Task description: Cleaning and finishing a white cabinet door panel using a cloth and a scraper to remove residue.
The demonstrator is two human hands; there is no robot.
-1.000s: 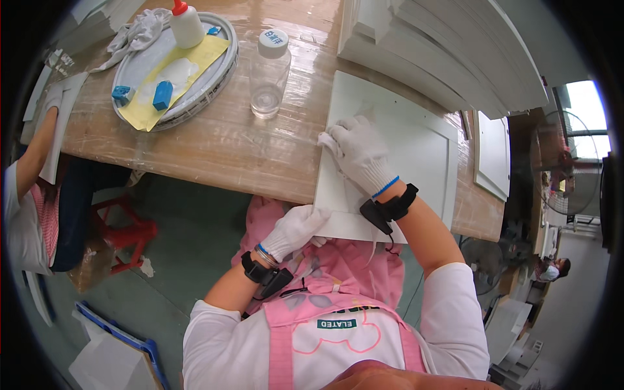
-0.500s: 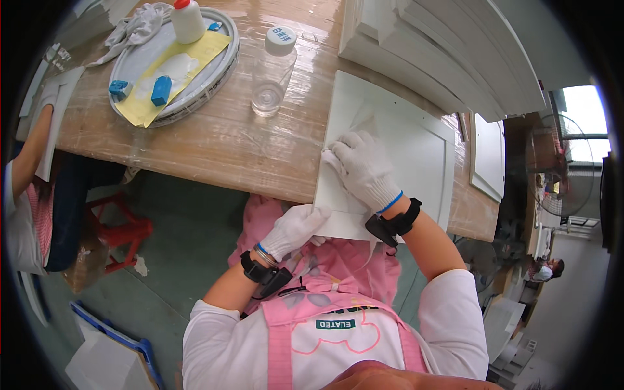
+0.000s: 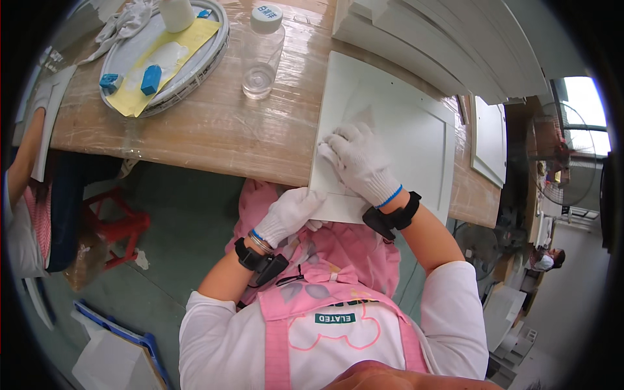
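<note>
A white panel (image 3: 409,143) with a raised border strip lies on the table, its near edge jutting out over my lap. My gloved right hand (image 3: 357,159) presses on its face with the fingers curled down. Whatever those fingers hold, if anything, is hidden beneath them. A faint greyish patch shows on the panel just beyond the fingertips. At the panel's near left corner, my gloved left hand (image 3: 290,213) grips the edge, thumb on top and some fingers underneath. Both gloves are white knit, and a black band sits on each wrist.
Left of the panel stands a clear bottle (image 3: 262,55) with a white cap. Beyond it, a round lid (image 3: 214,52) carries yellow sandpaper (image 3: 133,97), blue blocks (image 3: 151,79) and a white bottle (image 3: 176,14). White panels (image 3: 442,45) are stacked at back right. A co-worker's arm (image 3: 29,143) is at far left.
The whole view has shifted slightly, so the table and panel sit a little higher. My right hand stays on the panel with a small shift; my left hand keeps its hold on the corner.
</note>
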